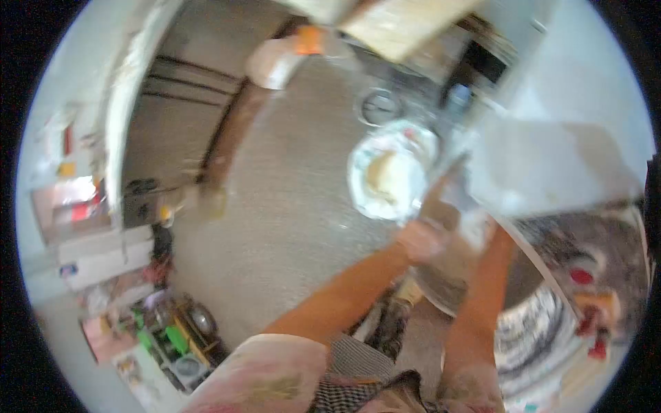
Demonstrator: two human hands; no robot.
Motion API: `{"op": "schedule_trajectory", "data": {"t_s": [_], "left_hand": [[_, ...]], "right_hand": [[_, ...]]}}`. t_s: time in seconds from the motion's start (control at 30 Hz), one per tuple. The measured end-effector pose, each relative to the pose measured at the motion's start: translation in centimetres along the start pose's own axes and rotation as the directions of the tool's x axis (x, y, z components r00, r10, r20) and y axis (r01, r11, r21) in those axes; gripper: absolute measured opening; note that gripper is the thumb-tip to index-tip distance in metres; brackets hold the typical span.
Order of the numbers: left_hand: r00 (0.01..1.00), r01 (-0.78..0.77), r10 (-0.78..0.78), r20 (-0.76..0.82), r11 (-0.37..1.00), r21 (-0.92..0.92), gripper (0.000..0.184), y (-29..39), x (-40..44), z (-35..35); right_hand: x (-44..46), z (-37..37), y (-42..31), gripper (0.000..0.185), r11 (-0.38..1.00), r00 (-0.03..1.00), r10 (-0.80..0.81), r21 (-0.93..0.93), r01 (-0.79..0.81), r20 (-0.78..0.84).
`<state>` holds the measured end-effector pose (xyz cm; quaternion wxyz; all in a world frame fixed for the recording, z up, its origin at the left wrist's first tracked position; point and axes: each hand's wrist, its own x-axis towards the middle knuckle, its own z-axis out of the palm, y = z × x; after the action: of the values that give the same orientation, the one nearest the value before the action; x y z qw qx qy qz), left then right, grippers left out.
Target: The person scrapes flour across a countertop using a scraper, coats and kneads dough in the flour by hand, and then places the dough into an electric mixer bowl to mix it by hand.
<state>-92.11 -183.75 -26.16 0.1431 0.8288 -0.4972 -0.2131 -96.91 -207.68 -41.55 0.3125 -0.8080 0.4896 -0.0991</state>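
Note:
A large, round, greyish metal basin stands in front of me at the right, its inside shiny and blurred. At its left edge is my left hand, whitish as if dusted, its fingers smeared by motion. My right arm reaches over the basin, and my right hand is near its far side, mostly hidden and blurred. Beyond my left hand, a white bowl-like container on the floor holds a pale yellowish and white mass. I cannot tell whether either hand grips the basin.
Grey-brown floor stretches to the left. A round metal ring-like item lies beyond the white container. A pale sack-like bundle with an orange patch is farther off. White panels rise at the right. Green and dark machinery stands lower left.

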Motion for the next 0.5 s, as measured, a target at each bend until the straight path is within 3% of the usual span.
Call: {"op": "schedule_trajectory", "data": {"t_s": [0.37, 0.5], "left_hand": [[0.998, -0.017, 0.006, 0.07, 0.988, 0.156, 0.01, 0.7, -0.3, 0.6], [0.999, 0.039, -0.036, -0.022, 0.984, 0.172, 0.01, 2.0, -0.8, -1.1]], "right_hand": [[1.0, 0.8, 1.0, 0.027, 0.999, 0.998, 0.01, 0.043, -0.013, 0.066], [0.9, 0.6, 1.9, 0.026, 0.999, 0.998, 0.015, 0.035, -0.017, 0.064]]}}
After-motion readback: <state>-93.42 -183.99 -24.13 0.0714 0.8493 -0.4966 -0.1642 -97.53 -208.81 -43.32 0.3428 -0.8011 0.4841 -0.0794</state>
